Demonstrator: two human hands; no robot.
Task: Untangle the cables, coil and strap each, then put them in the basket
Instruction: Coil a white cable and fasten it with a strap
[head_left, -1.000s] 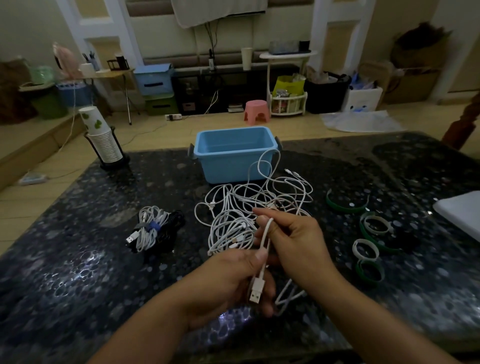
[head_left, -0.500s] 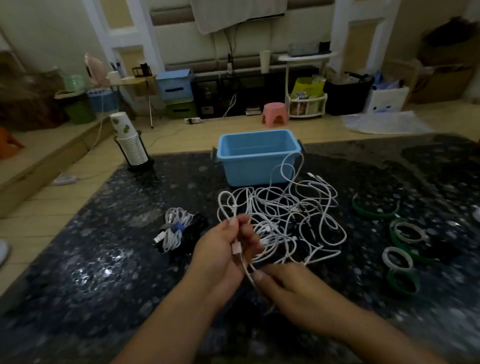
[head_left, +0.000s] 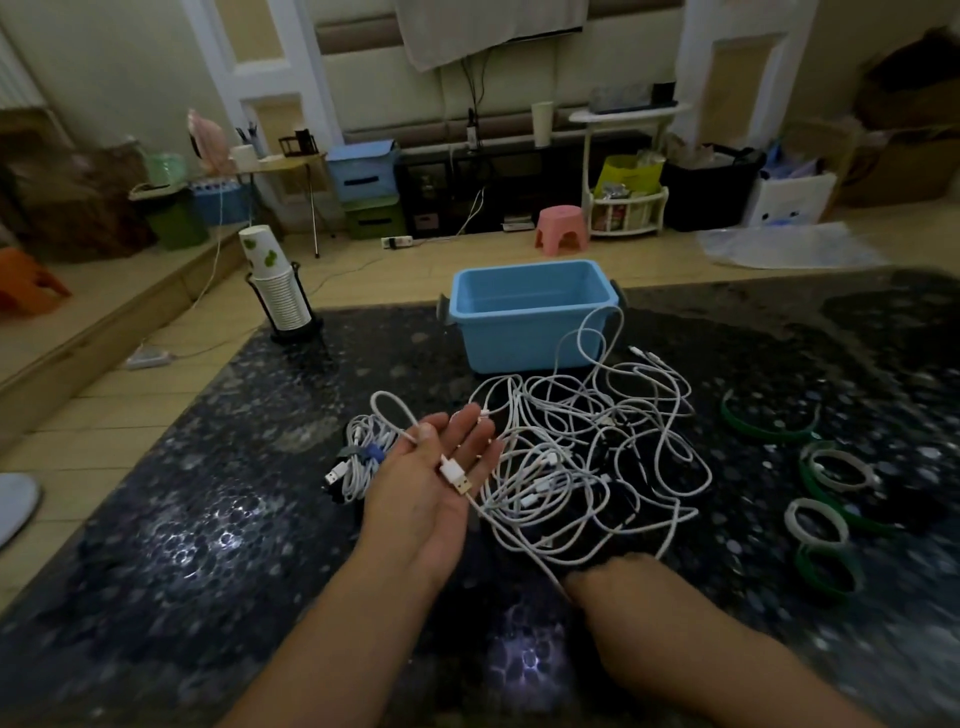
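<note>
A tangle of white cables (head_left: 597, 441) lies on the dark speckled table in front of the empty blue basket (head_left: 530, 312). My left hand (head_left: 431, 488) is palm up, just left of the tangle. A white USB plug (head_left: 457, 475) rests on its fingers, and the thumb pins that cable against them. The same cable runs down and right to my right hand (head_left: 623, 587), which grips it with curled fingers near the table's front. A coiled, strapped cable bundle (head_left: 363, 460) sits left of my left hand.
Several green and white straps (head_left: 826, 478) lie curled on the table at the right. A holder with stacked paper cups (head_left: 278, 296) stands at the table's far left corner. The room floor with furniture lies beyond the far edge.
My left hand has turned palm up with the USB plug now lying on its fingers. My right hand has slid along the cable toward me, drawing it straight.
</note>
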